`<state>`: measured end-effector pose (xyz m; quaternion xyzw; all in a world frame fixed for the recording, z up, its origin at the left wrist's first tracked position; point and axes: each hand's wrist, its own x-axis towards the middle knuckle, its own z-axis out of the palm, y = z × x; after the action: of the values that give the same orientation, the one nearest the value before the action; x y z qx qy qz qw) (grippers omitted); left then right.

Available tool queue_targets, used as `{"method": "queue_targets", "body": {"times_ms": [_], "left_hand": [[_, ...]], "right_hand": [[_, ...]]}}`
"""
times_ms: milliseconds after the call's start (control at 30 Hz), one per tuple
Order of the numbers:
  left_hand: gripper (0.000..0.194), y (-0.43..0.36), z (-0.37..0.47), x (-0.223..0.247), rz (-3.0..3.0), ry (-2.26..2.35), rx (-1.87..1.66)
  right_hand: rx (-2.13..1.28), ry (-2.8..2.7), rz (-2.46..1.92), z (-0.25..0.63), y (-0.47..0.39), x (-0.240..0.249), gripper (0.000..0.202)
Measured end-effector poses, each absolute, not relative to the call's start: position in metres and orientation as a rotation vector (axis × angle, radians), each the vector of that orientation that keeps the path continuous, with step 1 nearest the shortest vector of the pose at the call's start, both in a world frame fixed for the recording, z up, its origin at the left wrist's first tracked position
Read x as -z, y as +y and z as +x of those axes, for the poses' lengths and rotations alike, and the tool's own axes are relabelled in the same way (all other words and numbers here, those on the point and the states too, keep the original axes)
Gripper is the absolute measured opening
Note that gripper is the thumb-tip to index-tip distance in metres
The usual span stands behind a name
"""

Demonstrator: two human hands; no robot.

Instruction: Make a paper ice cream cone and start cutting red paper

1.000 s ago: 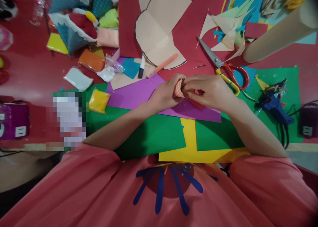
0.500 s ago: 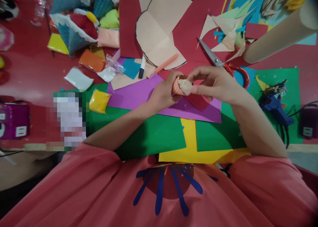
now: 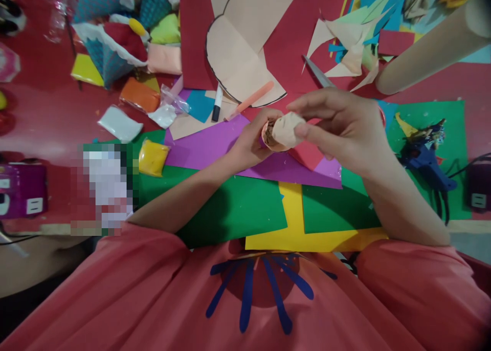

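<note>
Reaching in from the near left with the left forearm, wrapping the left hand [image 3: 249, 141] around a small paper cone [image 3: 273, 147], over the purple sheet [image 3: 210, 141] at the centre. Bending the right arm in from the near right, wrist raised. Pinching a crumpled cream lump [image 3: 286, 131] at its right edge with the right hand [image 3: 337, 123], thumb against it, index finger stretched out above its far side, other fingers curled and partly hidden. Covering the right part of the cone's brown-lined mouth with the lump. Tilting that mouth up and slightly right, along a strongly foreshortened long axis; hiding the tip inside the left hand.

Seen beyond: an orange stick [image 3: 255, 99], a black-capped marker [image 3: 217, 103] and a black-outlined cream cut-out [image 3: 240, 44]. Partly hidden behind the right hand: scissors [image 3: 317, 72]. Farther right: a blue glue gun [image 3: 425, 164]. Too small to read: white labels on the purple box [image 3: 23, 190] at left and the dark box [image 3: 478, 190] at right.
</note>
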<state>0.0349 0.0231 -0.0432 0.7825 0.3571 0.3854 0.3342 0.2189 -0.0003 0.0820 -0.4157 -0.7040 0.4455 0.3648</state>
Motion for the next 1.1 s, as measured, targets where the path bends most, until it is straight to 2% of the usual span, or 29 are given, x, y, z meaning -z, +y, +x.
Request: {"method": "queue_targets", "body": {"times_ms": [133,533,867,1000,1100], "left_hand": [[0.043,0.023,0.035,0.043,1.995,0.791,-1.127],[0.031,0.022,0.033,0.031,2.076,0.756,-1.114],[0.031,0.025,0.033,0.039,2.079,0.762,-1.107],[0.036,0.023,0.034,0.041,2.023,0.768,-1.143],[0.040,0.021,0.033,0.036,2.055,0.762,-1.106]], "right_hand": [[-1.031,-2.001,-1.193,0.215,-0.005,-0.077,0.016],[-0.643,-2.263,-1.332,0.208,-0.012,-0.070,0.011],[-0.179,-2.359,-1.282,0.206,-0.013,-0.056,0.024],[-0.137,-2.314,-1.279,0.206,-0.009,-0.059,0.024],[-0.345,-2.198,-1.299,0.208,-0.003,-0.060,0.015]]}}
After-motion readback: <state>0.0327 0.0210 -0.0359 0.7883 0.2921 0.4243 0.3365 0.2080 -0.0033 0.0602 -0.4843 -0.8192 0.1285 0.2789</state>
